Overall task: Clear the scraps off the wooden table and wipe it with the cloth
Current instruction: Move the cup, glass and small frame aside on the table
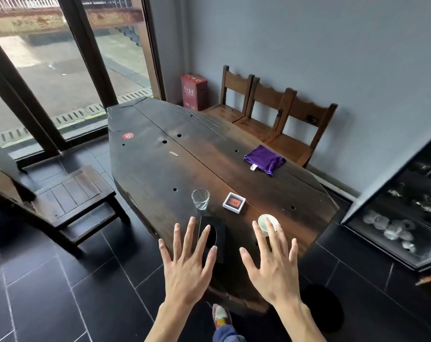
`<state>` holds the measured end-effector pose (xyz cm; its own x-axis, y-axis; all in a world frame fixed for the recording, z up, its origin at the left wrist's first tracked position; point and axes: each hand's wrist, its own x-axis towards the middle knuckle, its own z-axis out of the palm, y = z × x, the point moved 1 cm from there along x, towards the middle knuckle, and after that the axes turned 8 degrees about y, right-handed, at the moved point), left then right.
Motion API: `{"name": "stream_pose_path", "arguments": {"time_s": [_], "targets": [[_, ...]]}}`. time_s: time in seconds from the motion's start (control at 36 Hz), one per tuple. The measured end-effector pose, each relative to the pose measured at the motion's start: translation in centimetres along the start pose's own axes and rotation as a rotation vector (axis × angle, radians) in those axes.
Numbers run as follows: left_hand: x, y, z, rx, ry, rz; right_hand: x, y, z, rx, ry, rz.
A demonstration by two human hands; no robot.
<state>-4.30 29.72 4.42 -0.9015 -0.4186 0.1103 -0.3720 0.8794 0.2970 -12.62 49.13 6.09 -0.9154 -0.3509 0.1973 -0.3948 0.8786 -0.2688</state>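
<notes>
Both hands hovered palm-down with fingers spread over the near end of the dark wooden table (185, 164), the left hand (188, 265) above a black tray (220, 239) and the right hand (273, 265) partly covering a white cup (263, 222). A glass (200, 198) and a small white box (233, 202) stood just beyond them. A purple cloth (263, 159) lay near the table's right edge, and a pale scrap (174, 154) lay farther up the middle.

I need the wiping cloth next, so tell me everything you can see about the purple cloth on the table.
The purple cloth is a soft, velvety-looking fabric, deep violet, lying loosely folded and slightly rumpled into a rough rectangle. A small white tag sticks out of its near edge. It rests flat on the dark wooden table, close to the edge that faces the wooden chairs, well beyond the glass and the small box. Nothing sits on it and neither hand touches it.
</notes>
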Motion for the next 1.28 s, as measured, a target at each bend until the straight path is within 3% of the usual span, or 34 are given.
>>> {"name": "stream_pose_path", "arguments": {"time_s": [0.44,1.03,1.28], "targets": [[10.7,-4.2,3.2,0.019,-0.041,-0.011,9.5,-2.9,5.5,0.025,-0.034,0.055],[26.7,-9.4,7.7,0.053,-0.092,0.137,22.1,-3.2,11.1,0.013,-0.082,0.227],[33.9,-12.6,12.0,0.111,-0.19,0.242,25.1,-2.9,14.4,-0.008,-0.048,0.337]]}}
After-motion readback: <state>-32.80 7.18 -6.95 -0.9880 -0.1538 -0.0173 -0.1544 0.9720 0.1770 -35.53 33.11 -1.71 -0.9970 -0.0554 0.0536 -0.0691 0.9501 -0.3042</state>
